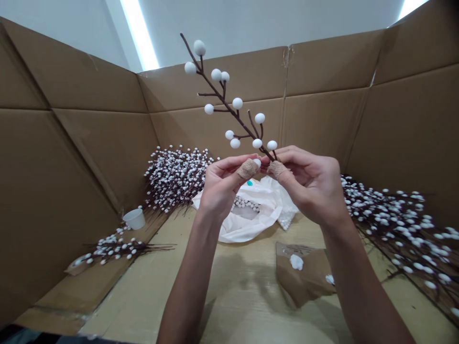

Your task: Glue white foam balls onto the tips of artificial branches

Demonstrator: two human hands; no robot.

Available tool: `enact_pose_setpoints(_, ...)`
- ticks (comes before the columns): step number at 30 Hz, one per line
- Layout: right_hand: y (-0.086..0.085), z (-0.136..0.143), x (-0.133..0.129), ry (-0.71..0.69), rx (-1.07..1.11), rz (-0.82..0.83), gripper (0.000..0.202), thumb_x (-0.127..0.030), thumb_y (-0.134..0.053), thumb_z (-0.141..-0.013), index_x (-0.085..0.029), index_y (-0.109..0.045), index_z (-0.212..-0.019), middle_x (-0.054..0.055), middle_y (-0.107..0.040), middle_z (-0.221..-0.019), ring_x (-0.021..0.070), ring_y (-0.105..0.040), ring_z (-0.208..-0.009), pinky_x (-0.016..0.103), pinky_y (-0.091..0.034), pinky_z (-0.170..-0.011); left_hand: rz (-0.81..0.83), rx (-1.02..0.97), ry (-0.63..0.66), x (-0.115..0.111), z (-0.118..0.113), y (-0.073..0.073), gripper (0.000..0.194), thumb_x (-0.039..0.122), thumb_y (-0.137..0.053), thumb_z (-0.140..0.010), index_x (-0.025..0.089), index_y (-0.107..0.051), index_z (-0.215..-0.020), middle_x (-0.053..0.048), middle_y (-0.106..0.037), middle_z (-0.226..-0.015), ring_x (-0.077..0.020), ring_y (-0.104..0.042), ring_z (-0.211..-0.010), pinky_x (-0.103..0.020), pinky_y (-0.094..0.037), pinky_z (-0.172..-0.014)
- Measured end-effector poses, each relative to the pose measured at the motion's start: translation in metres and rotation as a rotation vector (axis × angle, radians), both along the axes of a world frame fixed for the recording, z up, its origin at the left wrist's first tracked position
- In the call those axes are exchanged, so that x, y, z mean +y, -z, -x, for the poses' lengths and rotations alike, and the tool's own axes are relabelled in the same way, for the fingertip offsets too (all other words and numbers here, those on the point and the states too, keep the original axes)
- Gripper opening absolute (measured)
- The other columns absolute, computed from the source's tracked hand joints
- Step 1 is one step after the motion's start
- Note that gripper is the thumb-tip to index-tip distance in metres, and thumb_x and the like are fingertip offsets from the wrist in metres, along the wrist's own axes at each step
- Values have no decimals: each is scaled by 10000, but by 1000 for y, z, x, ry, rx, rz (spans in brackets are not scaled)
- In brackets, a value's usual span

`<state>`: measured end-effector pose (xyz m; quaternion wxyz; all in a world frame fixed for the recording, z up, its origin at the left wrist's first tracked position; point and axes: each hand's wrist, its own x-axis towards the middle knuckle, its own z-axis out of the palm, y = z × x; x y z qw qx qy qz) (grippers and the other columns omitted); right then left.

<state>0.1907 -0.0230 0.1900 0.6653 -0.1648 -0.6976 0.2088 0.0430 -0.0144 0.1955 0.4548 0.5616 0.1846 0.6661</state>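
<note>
Your forearms [191, 277] rise to your right hand [315, 186], pinching the branch [247, 129] low on its slanting stem, apparently to steady it, and your left hand [220, 186], pinching a white ball [257, 163] close by, while beyond, the open bag [244, 234] on the tabletop [229, 291] holds white beads [253, 205].

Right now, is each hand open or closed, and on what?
Left hand: closed, pinching a white ball.
Right hand: closed, holding the branch near its lower end.

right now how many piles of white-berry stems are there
3: big pile at back left, small pile by the cup, long pile at right; more may be hidden
</note>
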Motion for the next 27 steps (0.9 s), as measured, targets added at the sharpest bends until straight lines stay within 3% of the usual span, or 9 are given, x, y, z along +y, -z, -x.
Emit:
enact_pose_setpoints(7, 0, 0, 0, 44, -32, -27, 92, -186, -626, -814, -194, -717, -824, 57, -686, -898, 176, -644, -849, 290, -564, -703, -36, 24, -7, -3, 0, -1, 144, 251, -833, -614, 186, -763, -721, -50, -760, -808, -199, -707, -831, -324, -554, -809)
enact_pose_setpoints(13, 1, 1, 1, 24, -19, -43, 100, -175, -623, -819, -199, -719, -834, 56, -681, -898, 170, -643, -857, 284, -560, -719, -79, 74, -63, -3, 0, 2, 98, 226, -804, -656, 201, -763, -741, -38, -761, -838, -185, -701, -826, -313, -558, -780)
enact_pose_setpoints(20, 1, 0, 4, 73, -37, -36, 100, -214, -622, -828, -199, -721, -827, 63, -678, -921, 177, -648, -881, 271, -568, -702, -79, 62, -57, -1, -1, 3, 102, 200, -805, -656, 178, -768, -749, -52, -758, -838, -178, -698, -826, -294, -555, -783)
enact_pose_setpoints(27, 2, 2, 5, 32, -36, -40, 129, -186, -601, -838, -202, -728, -852, 65, -678, -937, 165, -643, -847, 253, -561, -665, -81, 66, -55, 2, 1, 4, 111, 209, -807, -654, 173, -769, -752, -68, -758, -849, -181, -698, -823, -294, -556, -787)
